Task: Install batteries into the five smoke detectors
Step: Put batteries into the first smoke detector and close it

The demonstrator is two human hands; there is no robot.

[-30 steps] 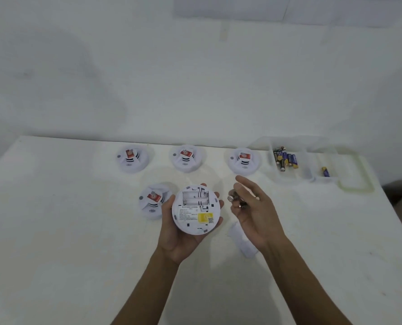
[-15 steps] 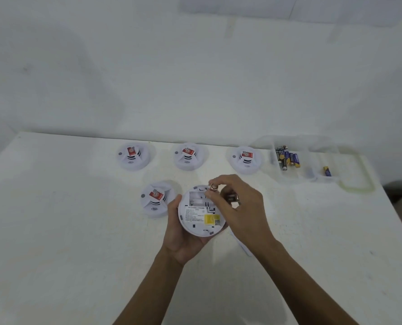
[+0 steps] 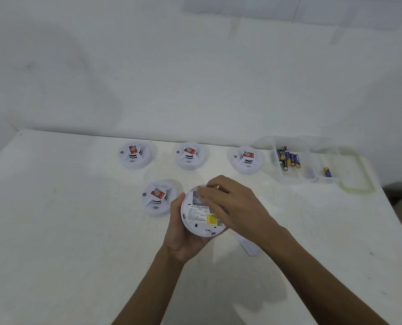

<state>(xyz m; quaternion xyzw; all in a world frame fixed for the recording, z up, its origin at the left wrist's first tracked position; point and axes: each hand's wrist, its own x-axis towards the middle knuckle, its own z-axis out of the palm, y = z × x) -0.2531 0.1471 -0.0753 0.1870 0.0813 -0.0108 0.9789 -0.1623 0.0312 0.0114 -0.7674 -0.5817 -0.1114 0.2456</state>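
Four smoke detectors lie face up on the tabletop (image 3: 54,231): the far-left detector (image 3: 134,154), the front detector (image 3: 157,198), the middle detector (image 3: 189,156) and the right detector (image 3: 247,159). Their backs are hidden, so I cannot tell if they have batteries yet. The fifth one, the held detector (image 3: 198,214), is turned back side up. The left grip (image 3: 183,240) is closed around it from below. The right grip (image 3: 237,205) is above it, with curled fingertips down in the open battery slot at the top. It may be pushing a battery in, but the fingers hide that, so I cannot tell if it holds anything. I think this detector is only partly done. A small white piece (image 3: 249,246) lies on the tabletop just right of it. It may be the slot's lid, waiting to go back on.

The detectors are round, smooth white plastic with a raised middle and a red sticker on top. The held one's back is flat, with small print and a yellow label. Far right is a clear plastic box (image 3: 336,156) with a pale green handle. It holds some batteries (image 3: 289,159), which are short, shiny blue and gold sticks, and one lone battery (image 3: 327,171).
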